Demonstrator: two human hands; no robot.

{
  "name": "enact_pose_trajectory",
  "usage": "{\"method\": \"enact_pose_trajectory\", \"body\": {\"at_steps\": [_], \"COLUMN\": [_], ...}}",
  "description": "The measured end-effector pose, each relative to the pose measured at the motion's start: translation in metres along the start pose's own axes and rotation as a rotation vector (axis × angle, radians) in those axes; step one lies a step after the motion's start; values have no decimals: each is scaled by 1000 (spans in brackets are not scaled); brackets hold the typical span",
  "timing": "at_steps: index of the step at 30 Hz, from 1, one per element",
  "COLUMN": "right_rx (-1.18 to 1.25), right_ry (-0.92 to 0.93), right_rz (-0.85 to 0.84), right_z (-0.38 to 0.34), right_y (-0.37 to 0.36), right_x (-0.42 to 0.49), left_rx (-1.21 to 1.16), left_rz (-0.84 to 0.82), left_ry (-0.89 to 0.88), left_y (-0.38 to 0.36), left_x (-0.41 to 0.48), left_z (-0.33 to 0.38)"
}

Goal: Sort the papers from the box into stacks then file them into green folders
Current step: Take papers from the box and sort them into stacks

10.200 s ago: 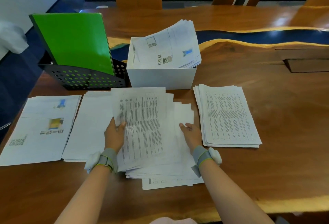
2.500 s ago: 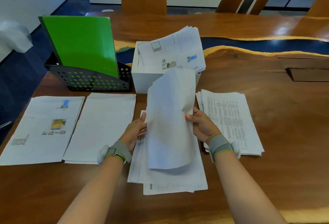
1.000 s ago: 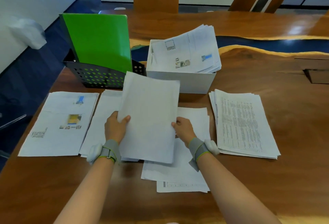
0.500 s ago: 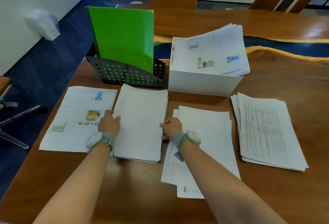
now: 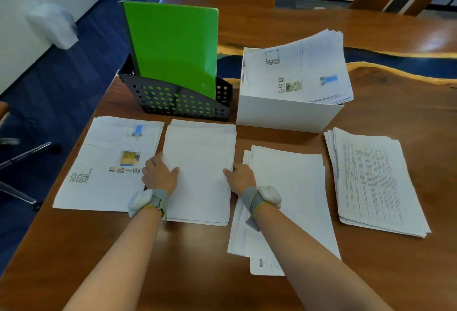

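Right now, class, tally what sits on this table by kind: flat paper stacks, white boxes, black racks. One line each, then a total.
Flat paper stacks: 4 (picture stack, blank stack, loose pile, text stack)
White boxes: 1 (white box, holding papers)
Black racks: 1 (black rack, holding green folders)
Total: 6

Green folders [image 5: 173, 48] (black perforated rack [image 5: 178, 104]), white box [image 5: 286, 115].

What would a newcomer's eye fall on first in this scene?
The bright green folder stands in a black perforated rack at the far left. Beside it, a white box overflows with printed papers. In front, the left hand and right hand hold the side edges of a blank stack.
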State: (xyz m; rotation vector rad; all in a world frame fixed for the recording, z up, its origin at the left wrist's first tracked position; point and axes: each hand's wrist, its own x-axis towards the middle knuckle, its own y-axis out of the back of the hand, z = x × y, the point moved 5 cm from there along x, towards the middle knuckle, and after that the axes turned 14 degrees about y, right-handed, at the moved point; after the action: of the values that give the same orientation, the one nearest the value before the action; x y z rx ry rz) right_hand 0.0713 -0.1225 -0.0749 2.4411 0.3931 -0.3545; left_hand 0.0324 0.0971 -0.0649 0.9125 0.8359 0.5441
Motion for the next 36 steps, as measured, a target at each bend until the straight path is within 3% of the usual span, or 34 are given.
{"method": "enact_pose_trajectory", "body": {"at_steps": [3, 11, 15, 20, 27, 30, 33, 36], "right_rx": [-11, -208, -327, -579, -459, -350, -334, -340], "right_ry": [36, 138, 113, 77, 64, 70, 81, 88], "right_rz": [66, 191, 237, 110, -106, -114, -127, -150], "right_z": [2, 44, 89, 134, 140, 139, 143, 143], "right_y": [10, 63, 91, 102, 86, 90, 93, 92], "right_x": [-3, -35, -60, -86, -85, -80, -81, -82], "left_rx": [-64, -191, -248, -173, -115, -2, 5, 70], "left_rz": [26, -196, -358, -407, -375, -247, -227, -149], "left_ry": [-89, -305, -273, -192, -304, -295, -288, -386], "left_y": [-1, -55, -92, -118, -128, -129, -129, -126], "left_x": [-16, -93, -136, -158, -173, -175, -176, -177], "left_z": [15, 53, 59, 56, 69, 69, 67, 69]}}
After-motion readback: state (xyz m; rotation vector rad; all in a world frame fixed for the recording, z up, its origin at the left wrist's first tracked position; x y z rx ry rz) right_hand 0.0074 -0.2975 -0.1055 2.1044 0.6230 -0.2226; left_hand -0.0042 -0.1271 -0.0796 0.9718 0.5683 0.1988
